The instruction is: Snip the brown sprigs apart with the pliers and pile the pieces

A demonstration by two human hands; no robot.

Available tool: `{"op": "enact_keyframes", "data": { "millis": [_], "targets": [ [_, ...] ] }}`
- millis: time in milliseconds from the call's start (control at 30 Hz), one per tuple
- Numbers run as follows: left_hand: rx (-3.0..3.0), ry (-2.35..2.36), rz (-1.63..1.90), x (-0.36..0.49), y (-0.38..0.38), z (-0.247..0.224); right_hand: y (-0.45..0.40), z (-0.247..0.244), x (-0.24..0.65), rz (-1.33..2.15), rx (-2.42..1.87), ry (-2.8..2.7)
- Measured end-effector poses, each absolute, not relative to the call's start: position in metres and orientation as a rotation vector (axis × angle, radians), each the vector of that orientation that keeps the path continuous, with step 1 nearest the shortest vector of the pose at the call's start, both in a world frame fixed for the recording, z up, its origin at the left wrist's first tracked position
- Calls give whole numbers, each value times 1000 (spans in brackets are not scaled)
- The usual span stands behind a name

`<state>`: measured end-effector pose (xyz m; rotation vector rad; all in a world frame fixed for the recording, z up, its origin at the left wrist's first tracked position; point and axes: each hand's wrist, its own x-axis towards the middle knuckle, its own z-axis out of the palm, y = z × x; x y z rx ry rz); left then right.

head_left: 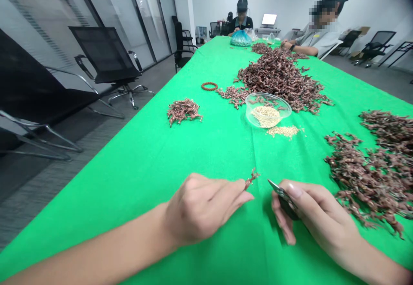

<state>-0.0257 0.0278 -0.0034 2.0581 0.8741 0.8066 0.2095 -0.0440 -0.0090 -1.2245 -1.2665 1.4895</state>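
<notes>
Between its fingertips my left hand (209,205) pinches a small reddish-brown branched piece (252,178), whose forked end sticks up. Facing it from the right, my right hand (312,212) is closed around a small dark tool with a pointed metal tip (282,195). The tip points at the piece, with a gap between them. Both hands are above the green cloth (145,182). Right of my right hand lies a pile of similar brown pieces (368,173).
A clear bowl (269,115) of pale grains has spilled grains (285,131) before it. Behind is a large brown heap (280,76); a small pile (183,111) and brown ring (209,86) lie left. Two people sit farther back. Chairs (106,55) stand left.
</notes>
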Motion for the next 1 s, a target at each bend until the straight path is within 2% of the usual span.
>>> {"op": "enact_keyframes", "data": {
  "millis": [467, 800, 900, 1000],
  "targets": [
    [2617, 630, 908, -28, 23, -8, -44, -10, 210, 1485, -1236, -1278],
    [2658, 652, 941, -28, 26, -10, -46, -8, 207, 1414, -1240, -1355],
    [2750, 662, 960, -26, 25, -9, -49, -12, 209, 1286, -1291, -1418],
    [2847, 662, 1100, -23, 26, -10, -50, -15, 212, 955, -1399, -1617]
  ]
}}
